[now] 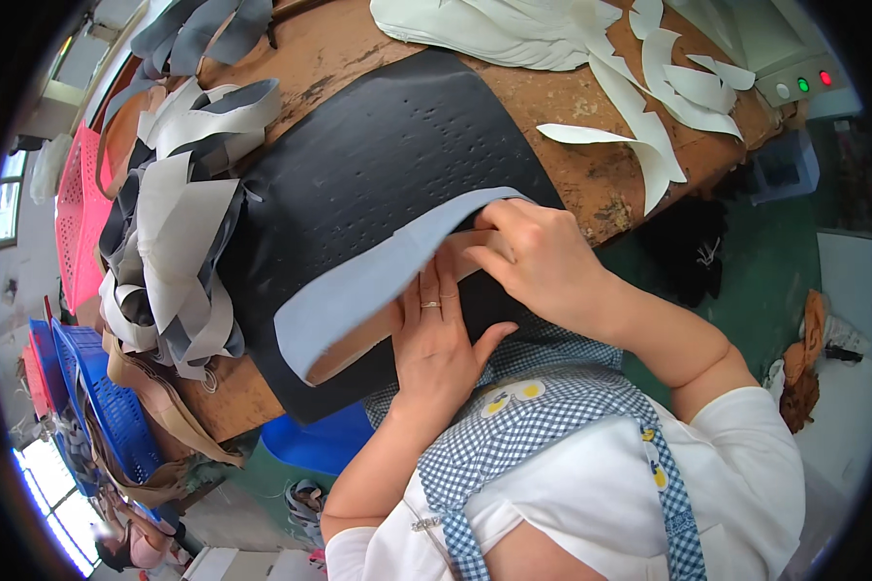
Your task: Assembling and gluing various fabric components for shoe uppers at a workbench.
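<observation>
Right hand (543,254) pinches the strip's (373,266) end
Left hand (430,339), left of that pinch, lies flat, unclosed; even pressure toward the mat (388,126) should prevent creases.

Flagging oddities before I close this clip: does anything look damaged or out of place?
The black mat is pitted and the tabletop has dark patches, so both look worn. A dark heap lies on the floor at right, seemingly out of place.
</observation>
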Demonstrator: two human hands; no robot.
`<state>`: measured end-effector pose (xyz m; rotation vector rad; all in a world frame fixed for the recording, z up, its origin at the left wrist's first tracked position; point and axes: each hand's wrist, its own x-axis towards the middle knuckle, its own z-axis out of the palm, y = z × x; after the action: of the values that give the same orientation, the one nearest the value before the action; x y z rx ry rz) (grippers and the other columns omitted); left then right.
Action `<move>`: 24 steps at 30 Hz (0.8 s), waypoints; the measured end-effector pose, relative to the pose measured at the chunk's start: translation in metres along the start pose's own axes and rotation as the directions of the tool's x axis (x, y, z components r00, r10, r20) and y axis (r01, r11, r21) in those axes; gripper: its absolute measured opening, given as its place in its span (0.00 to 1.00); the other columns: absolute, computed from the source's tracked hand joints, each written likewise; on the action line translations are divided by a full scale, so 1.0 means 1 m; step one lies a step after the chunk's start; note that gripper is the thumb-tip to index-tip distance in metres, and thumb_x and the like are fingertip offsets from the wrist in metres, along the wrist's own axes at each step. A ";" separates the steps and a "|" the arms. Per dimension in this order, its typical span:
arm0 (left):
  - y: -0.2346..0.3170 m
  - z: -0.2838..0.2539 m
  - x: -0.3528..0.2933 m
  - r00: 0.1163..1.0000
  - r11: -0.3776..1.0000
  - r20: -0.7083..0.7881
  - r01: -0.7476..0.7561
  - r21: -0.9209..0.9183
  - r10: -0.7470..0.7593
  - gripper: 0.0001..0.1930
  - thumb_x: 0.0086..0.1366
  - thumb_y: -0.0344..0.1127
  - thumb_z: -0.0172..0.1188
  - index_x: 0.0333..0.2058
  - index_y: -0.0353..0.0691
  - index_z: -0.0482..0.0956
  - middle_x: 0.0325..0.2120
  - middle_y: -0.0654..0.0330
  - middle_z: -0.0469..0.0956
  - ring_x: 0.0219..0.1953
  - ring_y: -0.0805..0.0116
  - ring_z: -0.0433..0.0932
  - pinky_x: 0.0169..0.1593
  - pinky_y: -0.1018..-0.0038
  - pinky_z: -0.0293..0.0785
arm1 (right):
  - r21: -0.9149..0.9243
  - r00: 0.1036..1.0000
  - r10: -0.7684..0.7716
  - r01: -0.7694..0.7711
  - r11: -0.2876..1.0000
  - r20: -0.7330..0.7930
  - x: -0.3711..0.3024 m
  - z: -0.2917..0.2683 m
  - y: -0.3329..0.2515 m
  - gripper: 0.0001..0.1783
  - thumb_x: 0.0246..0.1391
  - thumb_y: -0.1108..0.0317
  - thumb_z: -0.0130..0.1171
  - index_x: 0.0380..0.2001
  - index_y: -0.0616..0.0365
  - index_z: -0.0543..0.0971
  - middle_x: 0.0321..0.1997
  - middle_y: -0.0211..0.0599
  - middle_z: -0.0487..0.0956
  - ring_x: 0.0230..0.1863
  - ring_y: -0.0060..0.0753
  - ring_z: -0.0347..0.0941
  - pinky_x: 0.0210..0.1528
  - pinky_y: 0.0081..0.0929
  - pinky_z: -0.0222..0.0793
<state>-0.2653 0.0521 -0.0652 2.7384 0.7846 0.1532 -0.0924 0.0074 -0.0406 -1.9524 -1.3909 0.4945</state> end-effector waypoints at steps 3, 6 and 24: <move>-0.002 0.005 -0.007 0.999 0.999 0.034 0.031 -0.023 -0.030 0.53 0.52 0.65 0.64 0.62 0.24 0.60 0.55 0.40 0.67 0.57 0.46 0.68 0.60 0.52 0.60 | 0.028 1.000 0.003 -0.003 1.000 0.002 -0.004 -0.009 0.013 0.08 0.49 0.72 0.63 0.30 0.66 0.77 0.30 0.48 0.79 0.31 0.50 0.78 0.33 0.37 0.74; -0.001 0.003 -0.005 1.000 1.000 -0.012 0.000 0.012 0.000 0.54 0.51 0.66 0.64 0.64 0.27 0.59 0.54 0.43 0.68 0.56 0.47 0.67 0.60 0.52 0.59 | 0.127 0.998 0.063 -0.066 0.990 0.027 -0.003 -0.013 0.017 0.06 0.50 0.73 0.61 0.30 0.67 0.77 0.30 0.48 0.79 0.30 0.48 0.78 0.33 0.36 0.73; 0.005 -0.003 0.004 0.997 0.976 0.041 -0.069 0.207 0.062 0.59 0.49 0.71 0.61 0.65 0.26 0.54 0.61 0.39 0.61 0.63 0.42 0.60 0.67 0.51 0.49 | 0.113 0.995 0.009 -0.021 0.993 0.100 0.003 -0.015 0.032 0.05 0.49 0.73 0.59 0.27 0.65 0.79 0.28 0.48 0.80 0.32 0.49 0.79 0.37 0.39 0.73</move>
<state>-0.2601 0.0513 -0.0610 2.9574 0.7395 0.0396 -0.0607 -0.0009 -0.0529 -1.8696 -1.3786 0.6719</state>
